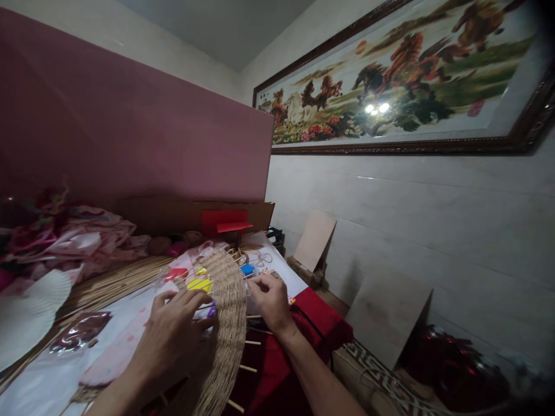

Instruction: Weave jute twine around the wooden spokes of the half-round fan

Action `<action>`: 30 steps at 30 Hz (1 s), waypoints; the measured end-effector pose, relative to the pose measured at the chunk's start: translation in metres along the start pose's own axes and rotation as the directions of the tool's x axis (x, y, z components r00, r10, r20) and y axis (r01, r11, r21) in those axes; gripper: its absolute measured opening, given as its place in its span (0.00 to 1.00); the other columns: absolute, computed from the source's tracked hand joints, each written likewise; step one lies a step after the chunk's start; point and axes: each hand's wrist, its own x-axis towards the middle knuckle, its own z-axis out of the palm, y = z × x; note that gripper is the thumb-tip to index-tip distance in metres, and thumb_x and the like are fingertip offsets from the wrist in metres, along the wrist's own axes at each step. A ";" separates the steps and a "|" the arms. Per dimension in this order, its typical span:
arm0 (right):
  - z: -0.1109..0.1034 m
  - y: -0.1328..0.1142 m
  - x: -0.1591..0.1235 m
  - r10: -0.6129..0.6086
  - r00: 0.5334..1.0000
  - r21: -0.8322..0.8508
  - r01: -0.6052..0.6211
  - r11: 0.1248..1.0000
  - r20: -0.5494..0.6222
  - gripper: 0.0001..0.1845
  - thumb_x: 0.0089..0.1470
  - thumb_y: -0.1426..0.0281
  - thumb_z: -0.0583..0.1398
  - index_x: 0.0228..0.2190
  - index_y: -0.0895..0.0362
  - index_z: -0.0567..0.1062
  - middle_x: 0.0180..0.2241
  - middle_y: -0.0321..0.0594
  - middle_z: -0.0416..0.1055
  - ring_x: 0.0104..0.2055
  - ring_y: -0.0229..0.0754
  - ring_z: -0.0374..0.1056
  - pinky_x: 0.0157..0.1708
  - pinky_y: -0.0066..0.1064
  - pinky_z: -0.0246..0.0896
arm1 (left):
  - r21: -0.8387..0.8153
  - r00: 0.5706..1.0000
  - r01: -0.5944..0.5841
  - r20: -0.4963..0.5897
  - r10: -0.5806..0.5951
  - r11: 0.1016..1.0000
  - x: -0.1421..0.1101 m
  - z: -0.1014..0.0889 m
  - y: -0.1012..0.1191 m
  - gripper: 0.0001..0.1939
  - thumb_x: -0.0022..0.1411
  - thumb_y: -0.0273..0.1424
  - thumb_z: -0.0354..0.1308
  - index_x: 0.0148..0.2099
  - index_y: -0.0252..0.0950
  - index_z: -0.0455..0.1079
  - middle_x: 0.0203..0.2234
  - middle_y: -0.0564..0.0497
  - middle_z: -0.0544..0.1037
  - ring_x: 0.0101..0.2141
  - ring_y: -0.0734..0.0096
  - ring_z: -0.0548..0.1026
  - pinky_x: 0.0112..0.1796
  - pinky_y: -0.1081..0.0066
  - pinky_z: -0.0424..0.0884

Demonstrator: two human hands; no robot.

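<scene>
Well left of the woven band [229, 312]: brown packet [81, 331]. Your left hand [176, 318] comes next, fingers bent down at the band's left edge; cannot tell whether they grip it. Band curves between your hands, thin sticks [252, 342] jutting from its right edge. Just right of it, your right hand [271, 293] holds thumb and forefinger narrow; cannot tell whether they pinch a stick.
</scene>
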 end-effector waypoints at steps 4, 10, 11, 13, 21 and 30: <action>-0.006 -0.012 -0.007 -0.139 0.990 -0.157 0.136 0.978 -0.008 0.10 0.50 0.76 0.58 0.23 0.57 0.78 0.24 0.36 0.72 0.29 0.37 0.66 0.33 0.27 0.56 | 0.012 1.000 -0.002 -0.004 0.002 1.000 0.000 -0.002 0.004 0.09 0.55 0.29 0.55 0.40 0.41 0.68 0.37 0.51 0.79 0.37 0.61 0.75 0.44 0.54 0.55; -0.011 -0.020 -0.012 -0.234 0.972 -0.302 0.214 0.929 -0.034 0.10 0.51 0.76 0.60 0.20 0.57 0.74 0.23 0.35 0.69 0.29 0.36 0.64 0.31 0.26 0.54 | 0.014 1.000 -0.009 -0.004 0.009 1.000 0.001 -0.004 0.007 0.09 0.54 0.29 0.55 0.40 0.41 0.68 0.37 0.50 0.79 0.37 0.60 0.75 0.43 0.54 0.56; -0.012 -0.020 -0.012 -0.243 0.970 -0.318 0.222 0.922 -0.028 0.10 0.51 0.76 0.60 0.20 0.57 0.73 0.24 0.36 0.69 0.29 0.36 0.64 0.31 0.26 0.54 | 0.011 1.000 -0.007 -0.004 0.007 1.000 0.001 -0.004 0.008 0.09 0.54 0.29 0.55 0.40 0.41 0.68 0.37 0.50 0.79 0.37 0.60 0.75 0.43 0.54 0.56; -0.014 -0.021 -0.015 -0.253 0.967 -0.341 0.233 0.911 -0.015 0.09 0.52 0.75 0.59 0.21 0.57 0.72 0.25 0.36 0.68 0.30 0.37 0.64 0.32 0.26 0.54 | 0.006 1.000 0.001 -0.006 -0.001 1.000 0.001 -0.005 0.008 0.09 0.53 0.29 0.55 0.39 0.41 0.69 0.37 0.50 0.79 0.37 0.60 0.75 0.44 0.54 0.56; -0.029 -0.025 -0.028 -0.213 0.974 -0.236 0.226 0.945 0.080 0.08 0.54 0.75 0.58 0.25 0.56 0.74 0.28 0.38 0.70 0.33 0.39 0.66 0.35 0.27 0.57 | -0.060 0.999 0.042 -0.019 -0.044 0.997 -0.001 -0.005 0.002 0.09 0.54 0.29 0.56 0.40 0.42 0.68 0.38 0.51 0.78 0.39 0.61 0.74 0.45 0.55 0.55; -0.032 -0.014 -0.034 -0.152 0.984 0.057 0.147 0.988 0.093 0.12 0.47 0.81 0.56 0.26 0.56 0.77 0.26 0.37 0.71 0.32 0.38 0.66 0.33 0.27 0.59 | -0.100 0.998 0.030 -0.047 -0.035 0.995 -0.001 -0.005 -0.002 0.09 0.55 0.32 0.55 0.41 0.43 0.69 0.40 0.49 0.78 0.41 0.57 0.74 0.45 0.53 0.55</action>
